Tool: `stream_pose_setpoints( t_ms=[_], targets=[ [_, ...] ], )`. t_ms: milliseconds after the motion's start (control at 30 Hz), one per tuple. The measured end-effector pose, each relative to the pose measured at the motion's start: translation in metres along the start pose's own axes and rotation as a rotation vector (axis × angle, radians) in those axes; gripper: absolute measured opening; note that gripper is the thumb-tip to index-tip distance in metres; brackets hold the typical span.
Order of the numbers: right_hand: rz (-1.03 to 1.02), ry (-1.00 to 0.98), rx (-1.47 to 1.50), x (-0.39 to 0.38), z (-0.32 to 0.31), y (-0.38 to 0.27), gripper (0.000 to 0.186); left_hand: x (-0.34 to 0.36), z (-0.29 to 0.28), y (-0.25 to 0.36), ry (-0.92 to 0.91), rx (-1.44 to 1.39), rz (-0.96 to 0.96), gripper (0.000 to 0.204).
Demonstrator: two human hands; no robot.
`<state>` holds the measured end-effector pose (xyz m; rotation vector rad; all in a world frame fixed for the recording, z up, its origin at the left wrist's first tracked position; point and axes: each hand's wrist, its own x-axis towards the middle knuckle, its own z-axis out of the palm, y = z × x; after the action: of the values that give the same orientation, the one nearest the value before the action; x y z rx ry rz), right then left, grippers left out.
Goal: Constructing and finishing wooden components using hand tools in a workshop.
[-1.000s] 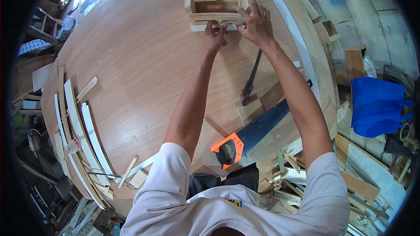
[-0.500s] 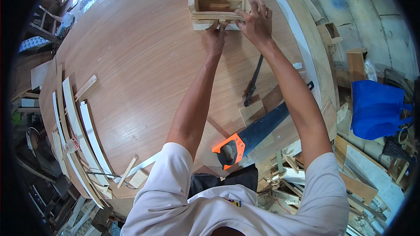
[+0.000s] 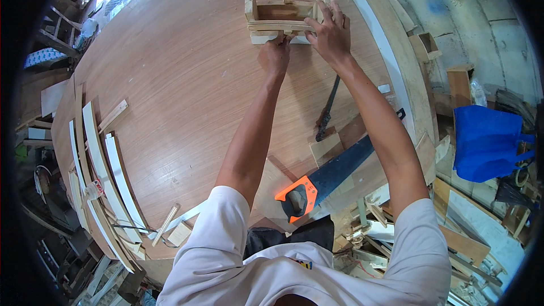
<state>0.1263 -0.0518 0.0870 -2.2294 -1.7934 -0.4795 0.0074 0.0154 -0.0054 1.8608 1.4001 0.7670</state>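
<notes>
At the far side of the table stands a small wooden frame [image 3: 283,24], box-like, with slats along its sides and thicker upright ends. My right hand [image 3: 331,33] grips its right end, fingers spread over the end piece and the near slat. Against the near side, my left hand [image 3: 274,55] is closed with its fingertips under the near slat. Whatever those fingers pinch there is hidden by the hand and the slat. A white strip [image 3: 263,39] shows low along the near face of the frame.
A handsaw with an orange handle [image 3: 296,198] lies near the front edge, by a dark metal bar [image 3: 327,110]. Long white strips [image 3: 105,158] and a glue bottle [image 3: 93,190] lie at the left. Beyond the right edge hangs a blue bag [image 3: 488,143]; wood scraps [image 3: 368,249] pile below.
The view has shifted slightly, so the frame appears a little lower. My left hand has turned and its fingers are tucked further under the near slat; the right keeps its hold.
</notes>
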Motion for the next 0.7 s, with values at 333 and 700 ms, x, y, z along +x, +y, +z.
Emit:
stream_pose_setpoints(
  t_ms=[333,700],
  targets=[
    [-0.012,-0.012,0.005,-0.001,0.0,0.003,0.031,-0.002,-0.004,0.007,-0.021,0.039,0.009,0.028],
    [-0.034,0.01,-0.003,0.0,0.001,0.003,0.032,-0.002,-0.008,0.01,-0.017,0.083,0.019,0.026]
  ],
)
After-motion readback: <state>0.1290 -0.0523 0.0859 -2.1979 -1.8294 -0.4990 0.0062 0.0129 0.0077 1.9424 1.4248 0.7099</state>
